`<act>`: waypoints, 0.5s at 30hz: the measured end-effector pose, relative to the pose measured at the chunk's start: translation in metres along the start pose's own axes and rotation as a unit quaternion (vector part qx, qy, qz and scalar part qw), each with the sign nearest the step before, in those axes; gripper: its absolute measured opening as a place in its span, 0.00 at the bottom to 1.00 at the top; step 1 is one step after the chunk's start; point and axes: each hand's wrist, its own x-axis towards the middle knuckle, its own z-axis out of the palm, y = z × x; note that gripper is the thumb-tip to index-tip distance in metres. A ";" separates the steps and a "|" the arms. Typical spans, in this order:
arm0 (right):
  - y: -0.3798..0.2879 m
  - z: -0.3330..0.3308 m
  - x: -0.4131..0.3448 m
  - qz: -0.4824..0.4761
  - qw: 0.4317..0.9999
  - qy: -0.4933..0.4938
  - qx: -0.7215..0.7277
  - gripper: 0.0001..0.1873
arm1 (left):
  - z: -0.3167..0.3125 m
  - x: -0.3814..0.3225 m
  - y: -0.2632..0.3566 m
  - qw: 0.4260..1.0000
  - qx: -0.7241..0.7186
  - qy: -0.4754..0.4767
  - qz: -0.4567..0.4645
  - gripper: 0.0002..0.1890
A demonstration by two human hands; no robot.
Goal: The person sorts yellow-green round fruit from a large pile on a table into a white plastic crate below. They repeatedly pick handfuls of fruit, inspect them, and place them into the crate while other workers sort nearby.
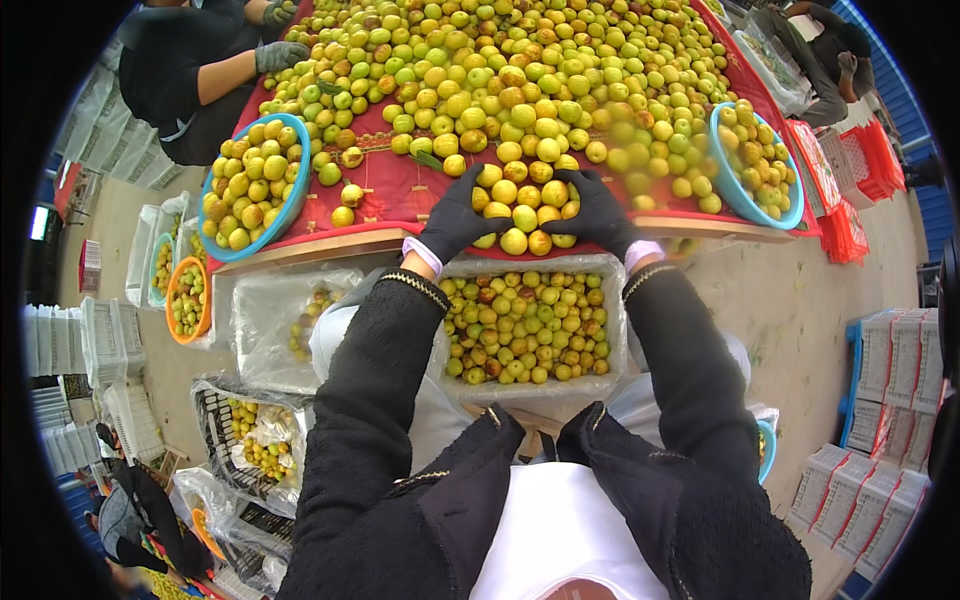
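Green-yellow jujube-like fruits, some with brown patches, lie gathered in a cluster at the front edge of a table covered in red cloth. My left hand, in a black glove, cups the cluster's left side. On its right side rests my right hand, gloved alike, with curved fingers and the thumb against the fruits. A large heap of the same fruits spreads behind. Directly below the table edge, a crate lined with clear plastic stands between my legs, holding many such fruits.
Blue baskets of fruit stand at the table's left and right. A gloved co-worker's hand touches the heap at upper left. Lower left are an orange basket, a plastic-lined crate and a black crate. Stacked cartons stand right.
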 end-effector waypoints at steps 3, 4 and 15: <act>-0.002 0.011 0.001 0.004 0.996 -0.001 0.093 0.48 | 0.011 0.011 -0.003 0.999 -0.050 -0.010 0.011 0.43; -0.005 0.013 0.000 -0.015 0.993 -0.003 0.114 0.47 | 0.012 0.013 -0.004 0.999 -0.048 -0.019 0.002 0.41; -0.040 0.038 -0.035 -0.027 0.958 -0.024 0.284 0.38 | 0.041 -0.024 0.003 0.974 -0.223 0.032 -0.014 0.25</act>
